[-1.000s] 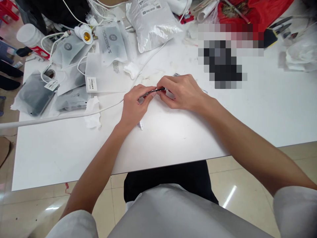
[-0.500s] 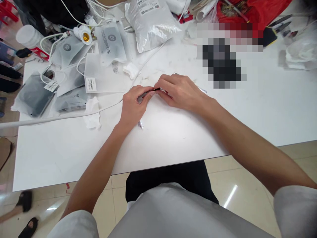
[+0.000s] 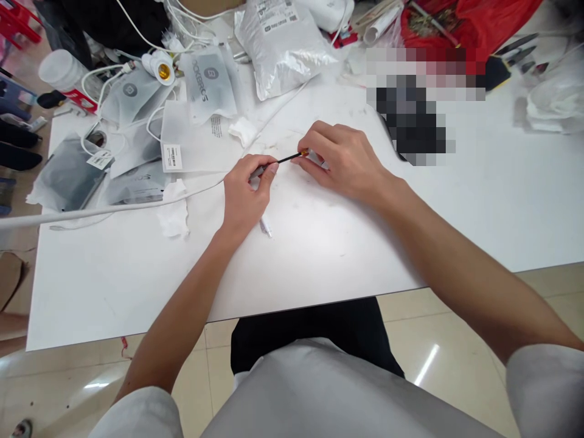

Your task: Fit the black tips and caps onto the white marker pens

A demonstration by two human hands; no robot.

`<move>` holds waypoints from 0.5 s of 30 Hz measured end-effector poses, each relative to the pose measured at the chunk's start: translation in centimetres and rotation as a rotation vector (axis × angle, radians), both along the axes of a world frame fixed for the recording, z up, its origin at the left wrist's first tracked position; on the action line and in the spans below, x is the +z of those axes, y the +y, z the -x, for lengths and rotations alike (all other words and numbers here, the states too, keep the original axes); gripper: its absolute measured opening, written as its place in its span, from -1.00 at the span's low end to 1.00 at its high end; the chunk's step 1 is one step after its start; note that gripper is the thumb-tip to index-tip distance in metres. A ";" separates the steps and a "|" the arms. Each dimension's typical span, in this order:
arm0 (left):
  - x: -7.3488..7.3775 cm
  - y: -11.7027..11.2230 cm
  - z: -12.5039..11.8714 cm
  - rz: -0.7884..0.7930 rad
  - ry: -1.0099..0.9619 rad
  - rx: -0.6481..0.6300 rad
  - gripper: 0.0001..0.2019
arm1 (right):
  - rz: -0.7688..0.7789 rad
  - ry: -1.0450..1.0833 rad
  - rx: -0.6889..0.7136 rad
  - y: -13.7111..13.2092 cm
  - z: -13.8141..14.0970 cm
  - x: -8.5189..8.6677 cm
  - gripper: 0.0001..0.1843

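My left hand (image 3: 249, 190) pinches a dark grey, pen-like barrel (image 3: 258, 171) between thumb and fingers. Out of its right end runs a thin black rod (image 3: 288, 159) that spans the gap between my hands. At the rod's far end is an orange-brown tip (image 3: 305, 152), held in the fingertips of my right hand (image 3: 340, 155). Most of the barrel is hidden in my left hand, so its exact kind cannot be made out. A small clear and silvery tube (image 3: 266, 227) lies on the table just below my left hand.
A white cable (image 3: 191, 196) crosses the white table (image 3: 347, 255) on the left. Frosted pouches (image 3: 189, 140), a crumpled tissue (image 3: 173, 210) and a lamp socket (image 3: 159, 67) lie there. A silver mailing bag (image 3: 287, 55) sits behind. At right are a blurred-out dark object (image 3: 410, 121) and a red bag (image 3: 483, 24).
My right hand has drawn slightly up and right, away from my left. The thin black rod and its orange-brown tip now show between them.
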State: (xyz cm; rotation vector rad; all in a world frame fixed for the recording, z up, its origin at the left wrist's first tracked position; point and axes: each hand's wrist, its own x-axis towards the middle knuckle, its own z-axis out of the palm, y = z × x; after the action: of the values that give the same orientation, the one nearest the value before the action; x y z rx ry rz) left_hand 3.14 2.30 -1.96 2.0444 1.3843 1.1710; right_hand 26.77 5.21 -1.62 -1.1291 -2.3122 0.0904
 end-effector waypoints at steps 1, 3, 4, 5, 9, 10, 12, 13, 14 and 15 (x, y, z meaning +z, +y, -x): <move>0.0 0.0 0.0 0.004 -0.010 0.004 -0.82 | -0.013 -0.006 0.001 0.1 -0.1 0.1 -0.56; 0.0 0.0 0.0 0.007 -0.029 0.012 -0.83 | -0.034 -0.008 0.001 0.2 -0.1 0.1 -0.57; 0.0 0.0 0.0 0.005 -0.032 0.015 -0.83 | -0.041 -0.004 -0.001 0.2 -0.2 0.1 -0.59; 0.0 0.1 0.0 0.002 -0.032 0.015 -0.84 | -0.048 -0.001 -0.004 0.3 -0.2 0.1 -0.60; 0.0 0.2 0.2 -0.016 -0.043 0.004 -0.86 | -0.078 0.021 -0.019 0.5 -0.3 -0.1 -0.65; 0.0 0.3 0.2 -0.019 -0.047 0.005 -0.87 | -0.077 0.029 -0.023 0.6 -0.4 -0.1 -0.66; 0.1 0.5 0.4 -0.030 -0.051 0.013 -0.89 | -0.062 0.047 -0.034 0.7 -0.5 -0.2 -0.67; 0.1 0.6 0.6 -0.037 -0.052 0.019 -0.90 | -0.055 0.053 -0.038 0.8 -0.6 -0.2 -0.67; 0.2 0.8 0.7 -0.042 -0.054 0.026 -0.91 | -0.053 0.056 -0.041 0.9 -0.7 -0.1 -0.67; 0.2 0.9 0.8 -0.044 -0.055 0.033 -0.92 | -0.057 0.054 -0.044 0.9 -0.7 -0.1 -0.67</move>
State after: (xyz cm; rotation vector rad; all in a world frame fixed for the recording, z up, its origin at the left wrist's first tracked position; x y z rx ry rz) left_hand 2.30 3.16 -1.75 2.0106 1.3827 1.2734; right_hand 27.49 6.15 -1.74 -1.1345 -2.2267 0.0373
